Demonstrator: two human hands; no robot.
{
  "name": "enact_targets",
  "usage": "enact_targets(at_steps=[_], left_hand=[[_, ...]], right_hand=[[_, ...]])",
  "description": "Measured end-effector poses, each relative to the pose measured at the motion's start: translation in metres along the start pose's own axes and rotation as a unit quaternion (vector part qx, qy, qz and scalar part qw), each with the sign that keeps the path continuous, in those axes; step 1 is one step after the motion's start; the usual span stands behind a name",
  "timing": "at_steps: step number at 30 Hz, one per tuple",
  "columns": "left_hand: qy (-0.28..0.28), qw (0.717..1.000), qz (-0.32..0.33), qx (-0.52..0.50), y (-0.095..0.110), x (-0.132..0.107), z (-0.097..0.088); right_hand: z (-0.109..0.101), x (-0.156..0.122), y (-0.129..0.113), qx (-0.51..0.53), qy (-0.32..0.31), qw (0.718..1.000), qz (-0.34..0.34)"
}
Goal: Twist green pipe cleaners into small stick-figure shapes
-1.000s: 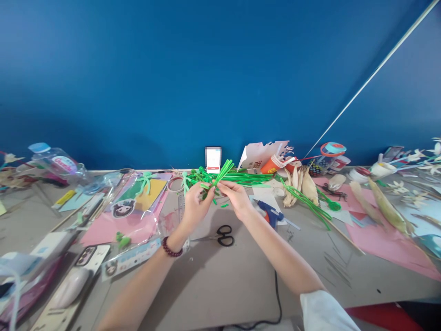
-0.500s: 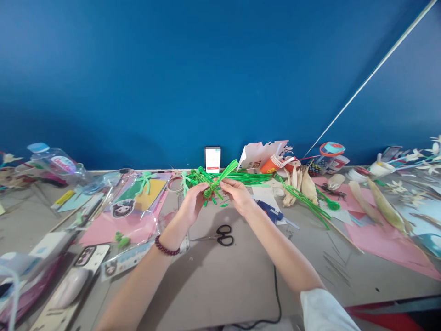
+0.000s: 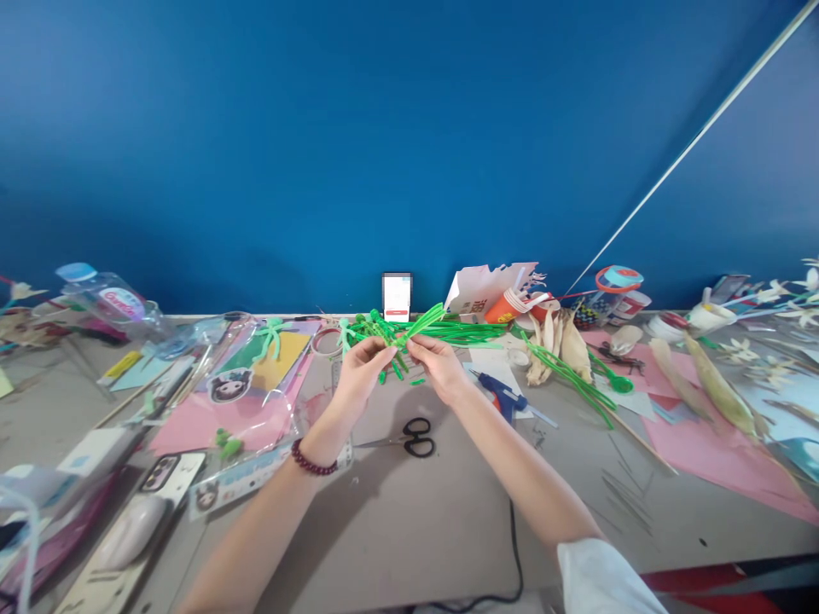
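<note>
Green stems [image 3: 427,321] pinched by left hand [image 3: 362,368], right hand [image 3: 439,364], partly hidden

Compared with 1.0 s ago, the green stems [image 3: 426,321] held between the hands lean farther right and lower. Left hand [image 3: 362,368], farther off at 0.5 s, is again closer to right hand [image 3: 438,367], thumb straighter. Glue gun [image 3: 508,397]: orange part, hidden at 0.5 s, visible again.

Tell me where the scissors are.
In the head view, the black-handled scissors lie on the table below centre, on the near side of the right hand and left of the blue glue gun.
</note>
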State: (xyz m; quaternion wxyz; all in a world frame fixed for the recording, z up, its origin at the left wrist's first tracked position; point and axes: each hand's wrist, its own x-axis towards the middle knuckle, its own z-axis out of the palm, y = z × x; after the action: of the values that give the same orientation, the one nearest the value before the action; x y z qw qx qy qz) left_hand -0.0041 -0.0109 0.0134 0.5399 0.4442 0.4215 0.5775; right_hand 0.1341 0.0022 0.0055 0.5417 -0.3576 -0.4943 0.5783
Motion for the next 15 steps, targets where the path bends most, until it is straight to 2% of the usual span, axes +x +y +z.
enact_targets(at_steps=[4, 7, 12, 15], left_hand=[[0.010, 1.000, -0.003, -0.005, -0.001, 0.000, 0.000], [-0.006, 1.000, -0.026, -0.016, 0.001, -0.001, 0.000], [-0.043, 0.986, -0.103, -0.126, 0.008, 0.000, -0.001], [-0.055, 0.976, -0.121, -0.171, 0.011, 0.004, -0.005]], right_hand=[[0.004, -0.002, -0.002, 0.001, 0.004, 1.000, -0.017], [0.005, -0.003, -0.005, 0.003, 0.008, 1.000, -0.021], [0.004, -0.002, -0.003, 0.037, 0.013, 0.999, 0.001], [0.004, -0.001, 0.000, 0.098, 0.022, 0.994, 0.034]])
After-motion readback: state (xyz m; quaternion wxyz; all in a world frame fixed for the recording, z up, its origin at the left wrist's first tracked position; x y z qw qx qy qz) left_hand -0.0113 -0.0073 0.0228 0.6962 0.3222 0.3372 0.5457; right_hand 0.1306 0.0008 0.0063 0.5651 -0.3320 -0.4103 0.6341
